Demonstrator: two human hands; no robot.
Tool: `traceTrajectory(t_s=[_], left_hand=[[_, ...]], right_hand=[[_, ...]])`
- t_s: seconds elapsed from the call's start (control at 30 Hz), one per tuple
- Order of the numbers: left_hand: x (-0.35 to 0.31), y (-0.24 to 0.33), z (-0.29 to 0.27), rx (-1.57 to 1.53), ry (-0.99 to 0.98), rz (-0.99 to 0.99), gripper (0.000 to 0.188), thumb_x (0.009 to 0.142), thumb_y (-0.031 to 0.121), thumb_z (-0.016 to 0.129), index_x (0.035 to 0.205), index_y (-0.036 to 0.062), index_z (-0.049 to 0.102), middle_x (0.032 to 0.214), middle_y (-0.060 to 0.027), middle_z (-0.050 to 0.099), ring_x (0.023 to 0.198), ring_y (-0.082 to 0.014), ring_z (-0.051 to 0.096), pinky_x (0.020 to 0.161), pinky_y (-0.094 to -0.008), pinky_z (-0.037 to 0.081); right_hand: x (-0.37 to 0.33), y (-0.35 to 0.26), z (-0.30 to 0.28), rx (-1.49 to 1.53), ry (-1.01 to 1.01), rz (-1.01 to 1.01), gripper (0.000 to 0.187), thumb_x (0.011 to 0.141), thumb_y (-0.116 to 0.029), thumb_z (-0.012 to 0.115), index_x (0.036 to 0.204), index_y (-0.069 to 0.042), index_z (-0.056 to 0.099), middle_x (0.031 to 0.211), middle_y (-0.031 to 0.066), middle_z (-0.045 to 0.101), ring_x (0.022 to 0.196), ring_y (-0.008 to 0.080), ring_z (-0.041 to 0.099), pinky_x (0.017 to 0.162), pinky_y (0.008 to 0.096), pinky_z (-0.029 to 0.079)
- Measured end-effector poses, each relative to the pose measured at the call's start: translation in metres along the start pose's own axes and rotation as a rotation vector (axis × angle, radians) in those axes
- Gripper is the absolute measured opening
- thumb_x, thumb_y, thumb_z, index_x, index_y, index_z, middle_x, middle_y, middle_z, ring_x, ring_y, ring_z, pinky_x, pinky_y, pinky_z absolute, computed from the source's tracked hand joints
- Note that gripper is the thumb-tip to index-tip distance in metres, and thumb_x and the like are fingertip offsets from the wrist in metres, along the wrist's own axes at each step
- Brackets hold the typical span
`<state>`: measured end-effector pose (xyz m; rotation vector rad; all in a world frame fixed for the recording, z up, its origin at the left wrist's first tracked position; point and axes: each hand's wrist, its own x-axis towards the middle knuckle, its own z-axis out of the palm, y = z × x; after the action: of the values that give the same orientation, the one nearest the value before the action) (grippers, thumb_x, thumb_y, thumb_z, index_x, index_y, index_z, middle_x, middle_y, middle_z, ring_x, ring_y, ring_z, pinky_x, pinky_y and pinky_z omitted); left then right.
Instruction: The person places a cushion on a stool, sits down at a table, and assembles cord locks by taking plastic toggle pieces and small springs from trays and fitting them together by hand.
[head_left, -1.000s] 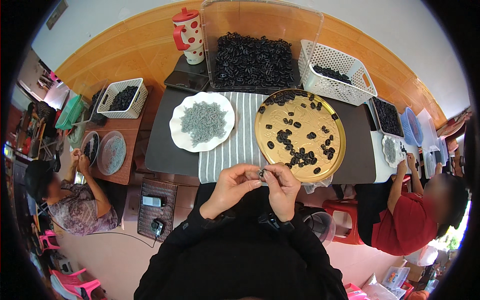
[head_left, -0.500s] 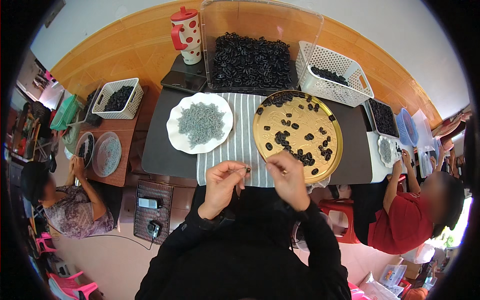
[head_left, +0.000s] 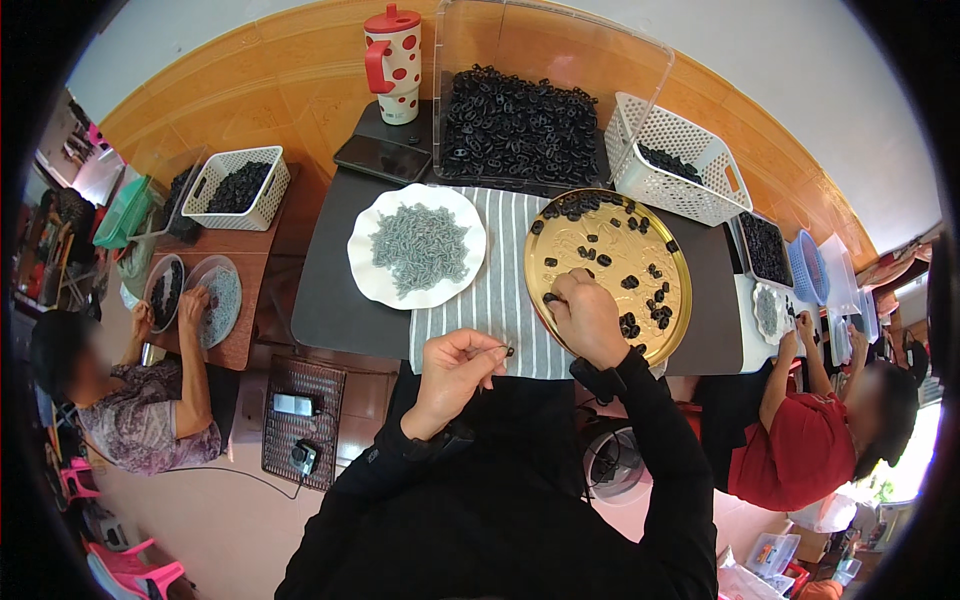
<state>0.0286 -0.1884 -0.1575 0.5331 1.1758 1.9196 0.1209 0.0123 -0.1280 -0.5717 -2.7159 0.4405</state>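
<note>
The left hand (head_left: pixel 463 368) pinched a small black piece (head_left: pixel 509 351) between thumb and fingertips, in front of the gold tray (head_left: pixel 620 258) and a little to its left. The right hand (head_left: pixel 588 315) reached over the tray's near left part, its fingers drawn together beside a dark piece; whether they had gripped it could not be told.

Around the hand, loose black pieces (head_left: pixel 660 317) lay scattered and clustered on the tray. A striped cloth (head_left: pixel 505 255) ran under the tray's left side, and left of the tray a scalloped white plate (head_left: pixel 365 275) held a heap of grey pieces (head_left: pixel 420 248).

By the look of it, the work was partway: one piece was in hand, with plenty loose on the tray and the plate well filled. Behind the tray, a clear bin (head_left: pixel 520 125) held a large stock of black pieces, and the white basket (head_left: pixel 700 200) to its right rear held more. Nothing could be picked out as finished.

On the desk (head_left: pixel 325 300), far left behind the tray, stood a red-dotted tumbler (head_left: pixel 400 75); the small mark near its base was too tiny to read, and no other lettering was legible.
</note>
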Motion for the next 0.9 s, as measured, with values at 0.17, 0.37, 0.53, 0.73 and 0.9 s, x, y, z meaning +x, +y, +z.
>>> traceTrajectory(t_s=[0.17,0.37,0.53,0.73,0.9], left_hand=[[-0.001,0.003,0.009,-0.045,0.015,0.013,0.017,0.086,-0.004,0.063,0.103,-0.0031,0.062,0.079,-0.0063,0.066,0.064,-0.0078,0.06,0.051,-0.0192,0.047],[-0.004,0.006,0.015,-0.02,-0.069,0.062,0.04,0.085,-0.006,0.063,0.124,-0.0012,0.057,0.08,-0.0036,0.064,0.068,-0.0065,0.058,0.055,-0.0187,0.046],[-0.006,0.006,0.022,0.062,-0.095,0.06,0.04,0.085,-0.005,0.062,0.125,-0.0002,0.058,0.079,-0.0012,0.062,0.067,-0.0054,0.056,0.055,-0.0185,0.045],[-0.008,0.002,0.023,0.108,-0.08,0.077,0.036,0.085,-0.004,0.062,0.121,0.0006,0.062,0.079,-0.0007,0.062,0.067,-0.0045,0.055,0.055,-0.0181,0.045],[-0.01,0.003,0.026,0.122,-0.07,0.079,0.034,0.086,-0.005,0.061,0.119,0.0003,0.063,0.079,-0.001,0.063,0.067,-0.0043,0.055,0.055,-0.0181,0.045]], right_hand=[[-0.005,0.0,-0.013,0.705,-0.132,0.281,0.011,0.079,0.001,0.066,0.089,0.002,0.062,0.079,0.0101,0.064,0.07,0.0146,0.063,0.064,0.027,0.05],[-0.036,-0.034,-0.019,1.285,-0.152,0.332,0.016,0.086,0.003,0.062,0.101,0.002,0.065,0.083,0.0024,0.067,0.071,0.0077,0.06,0.066,0.021,0.048],[-0.054,-0.037,-0.006,1.354,-0.079,0.332,0.015,0.089,0.001,0.061,0.102,0.001,0.067,0.082,0.0032,0.067,0.072,0.0073,0.062,0.065,0.0209,0.048],[-0.056,-0.036,-0.003,1.376,-0.075,0.334,0.014,0.089,-0.002,0.061,0.101,0.002,0.068,0.079,0.0042,0.068,0.069,0.0078,0.062,0.064,0.0205,0.048],[-0.058,-0.034,-0.003,1.404,-0.086,0.342,0.014,0.091,-0.003,0.059,0.101,0.001,0.068,0.078,0.0029,0.066,0.069,0.0068,0.06,0.065,0.0203,0.048]])
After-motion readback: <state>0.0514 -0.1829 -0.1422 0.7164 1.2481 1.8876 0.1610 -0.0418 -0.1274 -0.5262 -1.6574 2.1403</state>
